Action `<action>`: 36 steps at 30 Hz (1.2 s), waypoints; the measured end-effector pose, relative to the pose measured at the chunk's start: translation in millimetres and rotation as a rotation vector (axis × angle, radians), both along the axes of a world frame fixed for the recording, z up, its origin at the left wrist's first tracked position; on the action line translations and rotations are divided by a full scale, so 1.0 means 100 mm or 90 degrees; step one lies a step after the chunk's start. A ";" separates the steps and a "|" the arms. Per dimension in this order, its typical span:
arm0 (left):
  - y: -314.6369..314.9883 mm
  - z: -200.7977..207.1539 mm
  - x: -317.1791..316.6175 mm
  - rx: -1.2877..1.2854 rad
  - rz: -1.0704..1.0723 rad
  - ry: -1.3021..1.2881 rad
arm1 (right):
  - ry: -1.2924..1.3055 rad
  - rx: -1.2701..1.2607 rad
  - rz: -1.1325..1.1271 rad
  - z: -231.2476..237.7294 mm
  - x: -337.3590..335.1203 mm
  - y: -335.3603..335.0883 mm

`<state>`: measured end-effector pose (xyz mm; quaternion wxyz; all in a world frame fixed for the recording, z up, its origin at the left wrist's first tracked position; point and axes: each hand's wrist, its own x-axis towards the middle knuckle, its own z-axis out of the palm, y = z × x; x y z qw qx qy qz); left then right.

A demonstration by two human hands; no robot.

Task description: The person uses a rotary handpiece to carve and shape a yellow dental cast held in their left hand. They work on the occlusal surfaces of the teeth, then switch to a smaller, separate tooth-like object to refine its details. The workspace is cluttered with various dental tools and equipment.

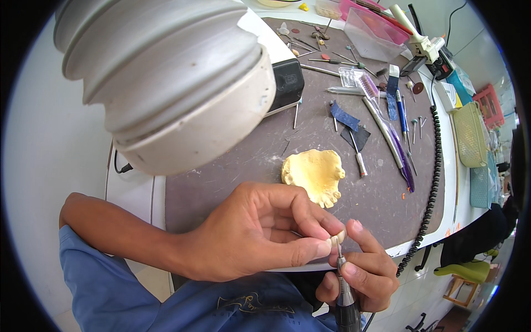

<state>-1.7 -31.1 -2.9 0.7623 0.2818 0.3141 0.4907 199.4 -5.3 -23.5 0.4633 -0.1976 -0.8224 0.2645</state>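
Between the thumb and fingers of my left hand a small tooth-coloured dental crown piece is pinched. My right hand grips a dental handpiece, a dark and silver rotary tool held like a pen. Its thin bur points up and appears to touch the crown piece; my fingertips partly hide the contact. Both hands meet just above the near edge of the bench. Just beyond them a yellow plaster dental model with several teeth along its right side lies on the grey-brown mat.
A large ribbed white hose nozzle overhangs the left of the bench. Loose burs, blue abrasive strips and a purple toothbrush lie at the far right. A coiled black cord runs down the right edge, beside plastic baskets.
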 end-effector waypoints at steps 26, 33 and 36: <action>-0.01 0.00 -0.01 0.007 0.000 0.014 | -0.046 -0.001 0.049 0.05 0.04 0.05; 0.00 -0.01 0.00 0.003 0.000 0.002 | -0.028 -0.020 0.027 0.06 0.00 0.03; -0.01 -0.01 0.00 0.004 0.003 0.005 | -0.033 -0.017 0.027 0.06 0.00 0.05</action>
